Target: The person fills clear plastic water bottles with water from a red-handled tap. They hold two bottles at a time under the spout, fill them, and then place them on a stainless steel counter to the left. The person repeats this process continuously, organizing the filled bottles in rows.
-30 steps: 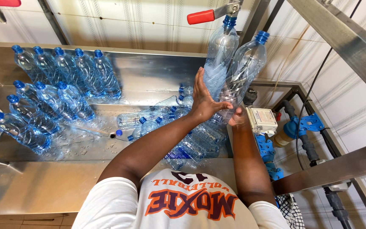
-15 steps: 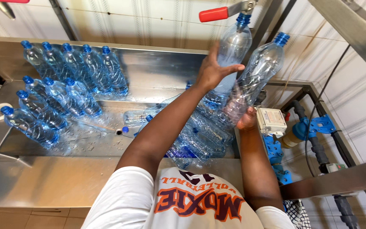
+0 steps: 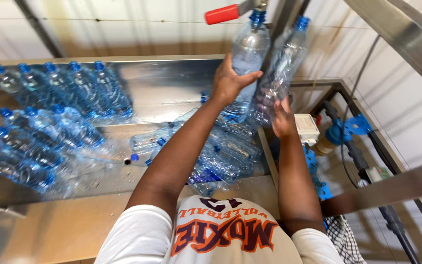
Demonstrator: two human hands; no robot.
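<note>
Here the left hand (image 3: 230,80) is wrapped around the body of a clear plastic bottle (image 3: 246,54) with a blue cap, holding it upright with its neck right under a tap with a red lever handle (image 3: 222,13) at the top of the view. The fingers curl round the front of the bottle and the thumb lies across its near side. Just beside it, the right hand (image 3: 282,120) grips the lower end of a second clear bottle (image 3: 284,63), also blue-capped, which leans a little to the right with its cap up near a slanted metal bar. The two bottles stand close together, almost touching at mid-height.

Below both hands, a loose heap of filled bottles (image 3: 225,156) lies on its side in the steel tray of the bench (image 3: 167,88), right against the tray's right edge. Further left, well apart from the hands, rows of bottles (image 3: 50,117) with blue caps lie side by side, caps pointing to the upper left, and their reflections show in the shiny back wall of the tray. A few single bottles and a loose blue cap (image 3: 134,157) rest on the wet tray floor between the rows and the heap.

To the right of the bench, a small white box (image 3: 307,128) sits just beside the right wrist, with blue pipe fittings (image 3: 352,126) and dark hoses beyond it, near the tiled wall.
</note>
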